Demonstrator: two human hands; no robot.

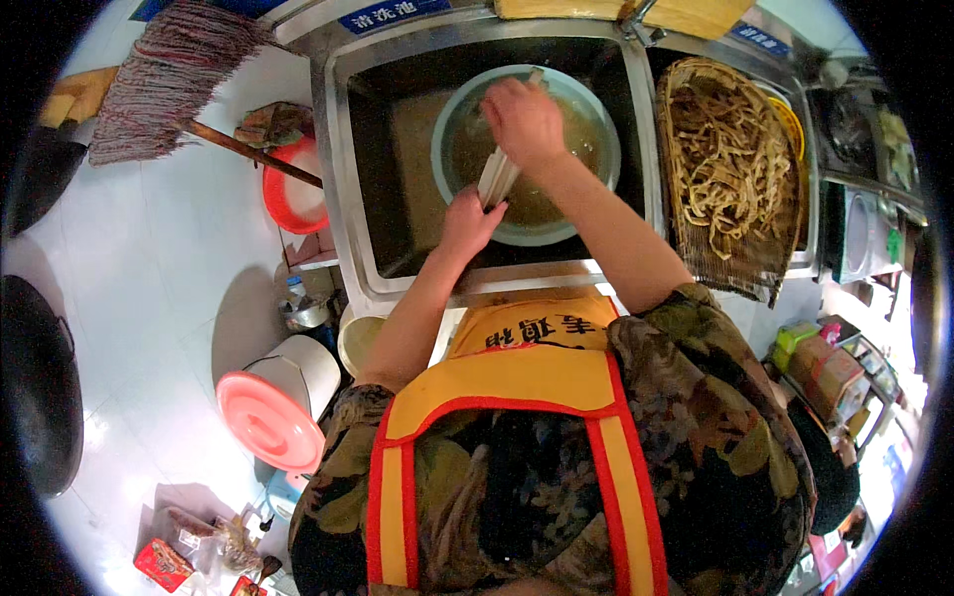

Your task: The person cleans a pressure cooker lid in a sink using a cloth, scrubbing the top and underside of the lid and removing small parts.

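Observation:
My left hand (475,223) grips the near end of a bundle of pale sticks (498,177), which look like chopsticks. Farther along, my right hand (525,123) is wrapped over the same bundle, its fingers slightly blurred and covering the middle. A short tip shows beyond it. Both hands are over a round pale basin (441,145) holding cloudy brownish water (585,141). That basin stands inside the left bowl of a stainless-steel sink (395,186). How far the sticks dip into the water I cannot tell.
Right of the basin, a woven bamboo tray (734,261) of dried brown strips (727,164) rests over the second sink bowl. A faucet (639,28) is at the back. Leftward are a mop head (175,82), a red basin (298,212) and a pink-lidded bucket (268,421).

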